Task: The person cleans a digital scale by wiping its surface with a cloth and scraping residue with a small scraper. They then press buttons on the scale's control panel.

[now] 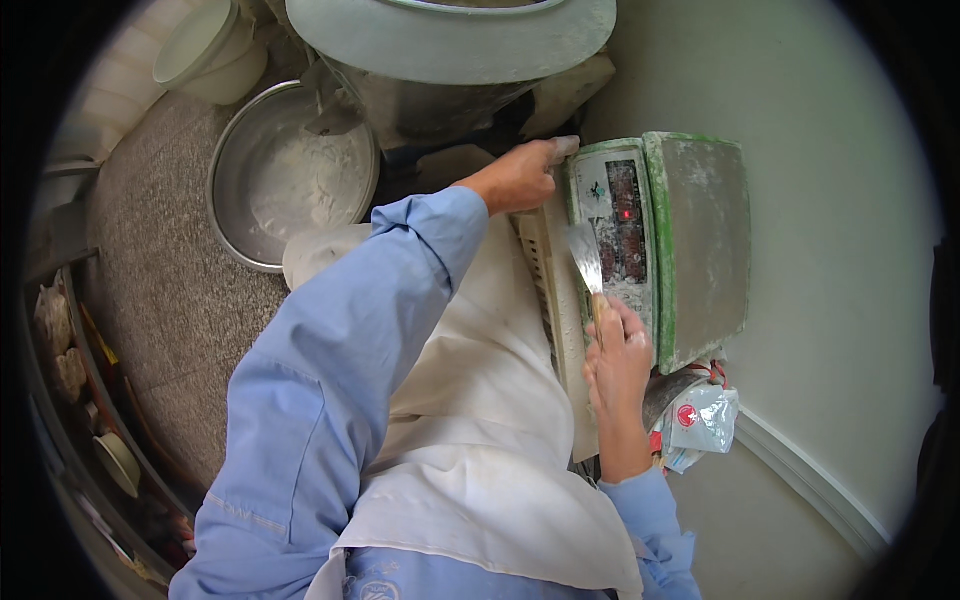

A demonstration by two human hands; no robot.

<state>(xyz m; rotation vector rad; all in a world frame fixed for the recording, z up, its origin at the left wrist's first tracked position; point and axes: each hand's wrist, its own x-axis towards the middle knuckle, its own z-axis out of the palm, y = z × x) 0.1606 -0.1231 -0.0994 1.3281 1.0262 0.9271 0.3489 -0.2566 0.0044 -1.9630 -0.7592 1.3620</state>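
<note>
My right hand (620, 358) is closed around the handle of a scraper (587, 258), a flat metal blade on a wooden handle. The blade points away from me over the left part of a digital scale (624, 290); I cannot tell whether it touches. White powder dusts the scale's display panel, its green rim and its wide grey weighing plate (705, 250). At the scale's far left corner is my left hand (515, 178), fingers curled. Something whitish shows at its fingertips, too unclear to tell from powder-covered fingers.
A round metal basin (225, 190) with white powder inside stands on the floor to the left. Beyond is a large metal machine bowl (450, 45), with a white bucket (205, 55) at far left. Plastic packets (700, 420) lie beside the scale, near the wall (830, 250).
</note>
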